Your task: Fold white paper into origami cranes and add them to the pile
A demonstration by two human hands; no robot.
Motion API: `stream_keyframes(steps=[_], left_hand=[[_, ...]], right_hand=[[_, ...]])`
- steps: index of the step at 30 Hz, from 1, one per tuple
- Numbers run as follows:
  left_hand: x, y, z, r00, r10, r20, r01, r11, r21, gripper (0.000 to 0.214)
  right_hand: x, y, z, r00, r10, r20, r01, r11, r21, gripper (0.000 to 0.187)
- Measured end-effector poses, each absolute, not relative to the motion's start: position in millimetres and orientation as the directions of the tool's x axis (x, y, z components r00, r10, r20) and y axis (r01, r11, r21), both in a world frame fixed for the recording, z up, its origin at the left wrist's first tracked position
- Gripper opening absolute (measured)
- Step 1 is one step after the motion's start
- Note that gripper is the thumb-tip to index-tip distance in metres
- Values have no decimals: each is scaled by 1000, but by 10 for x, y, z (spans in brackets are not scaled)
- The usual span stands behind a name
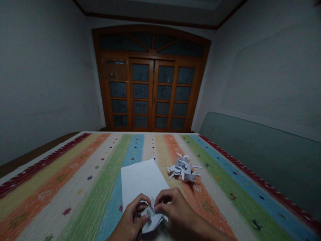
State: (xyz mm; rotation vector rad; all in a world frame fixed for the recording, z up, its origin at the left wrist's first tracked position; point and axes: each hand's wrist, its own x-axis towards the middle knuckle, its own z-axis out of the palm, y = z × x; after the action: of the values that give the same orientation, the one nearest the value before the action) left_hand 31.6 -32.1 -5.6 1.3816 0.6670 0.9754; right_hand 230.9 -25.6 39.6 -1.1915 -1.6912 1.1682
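Observation:
A partly folded piece of white paper (152, 221) is held between both hands, low in the head view. My left hand (132, 216) grips its left side, with the thumb on top and the fingers curled behind. Pinched at its upper right is my right hand (175, 207), thumb and forefinger together. Flat white sheets (141, 179) lie on the cloth just beyond my hands. To their right sits a small pile of folded paper cranes (184, 168), with several pointed tips sticking out. My fingers hide part of the folds.
A striped, multicoloured tablecloth (82, 187) covers the table. Along the right side stands a grey-green bench back or panel (250, 150). Wooden double doors with glass panes (152, 90) close off the far end, between pale walls.

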Motion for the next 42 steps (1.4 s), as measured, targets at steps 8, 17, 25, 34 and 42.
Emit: stream_keyframes(steps=[8,17,25,34,42], left_hand=[[288,-363,-60,433,870,237,40,-281,959,31],[281,-387,-51,457,853,251,115,-336,935,20],[291,-392,-111,444,846,297,71,-363,929,21],[305,-393,-178,437,885,163,87,-222,971,31],[295,-400,-103,461,862,210,162,-315,935,26]], right_hand=[[2304,-292,445,-282,958,46,288,130,-949,12],[2282,-372,473,-227,965,130,355,206,-912,22],[2258,-359,405,-266,944,193,234,258,-937,19],[2253,-369,407,-271,947,172,299,253,-920,22],[2257,-396,292,-248,937,247,375,328,-867,30]])
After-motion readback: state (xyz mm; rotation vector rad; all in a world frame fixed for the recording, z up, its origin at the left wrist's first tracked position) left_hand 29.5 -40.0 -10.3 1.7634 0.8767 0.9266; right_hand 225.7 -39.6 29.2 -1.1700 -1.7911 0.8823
